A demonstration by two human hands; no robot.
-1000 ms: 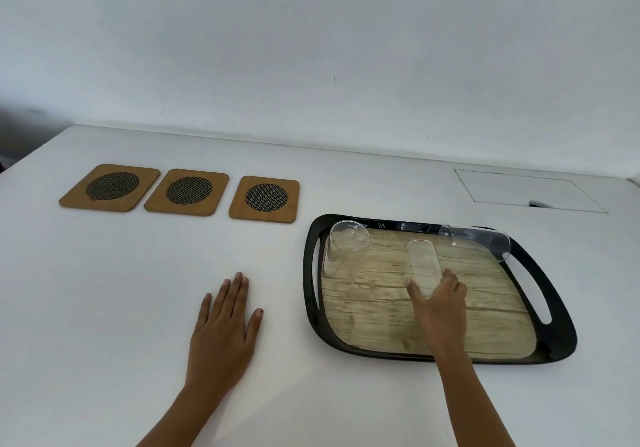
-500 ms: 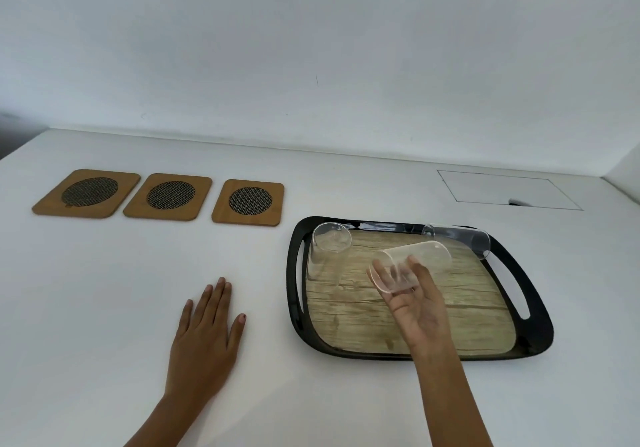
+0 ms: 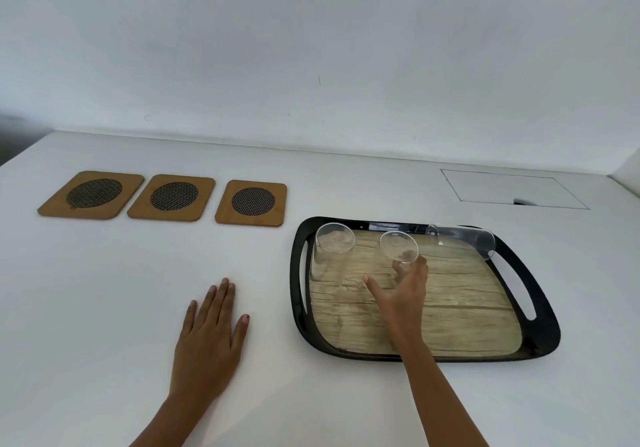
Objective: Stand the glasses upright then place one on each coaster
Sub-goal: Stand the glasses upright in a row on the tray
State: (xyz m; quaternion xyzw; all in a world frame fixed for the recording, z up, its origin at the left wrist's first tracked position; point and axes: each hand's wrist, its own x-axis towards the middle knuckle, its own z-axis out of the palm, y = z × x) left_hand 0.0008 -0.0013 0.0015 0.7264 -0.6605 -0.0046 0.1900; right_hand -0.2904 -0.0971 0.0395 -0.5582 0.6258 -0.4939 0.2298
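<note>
My right hand (image 3: 403, 292) grips the middle clear glass (image 3: 398, 247) from below, rim up and slightly tilted, over the wood-patterned tray (image 3: 540, 335). A second glass (image 3: 330, 251) stands upright at the tray's left end. The third glass (image 3: 462, 238) lies on its side along the tray's far edge. Three wooden coasters with dark mesh circles sit in a row to the left: the left coaster (image 3: 91, 194), the middle coaster (image 3: 172, 196) and the right coaster (image 3: 251, 202). My left hand (image 3: 211, 335) rests flat on the table, fingers together, holding nothing.
The white table (image 3: 104, 308) meets a white wall at the back. A rectangular hatch with a small notch (image 3: 509, 188) is set in the tabletop behind the tray. The tray has black handle slots at both ends.
My right hand took the middle glass lying on the tray, lifted it and turned it from lying to rim up. My left hand stayed flat on the table.
</note>
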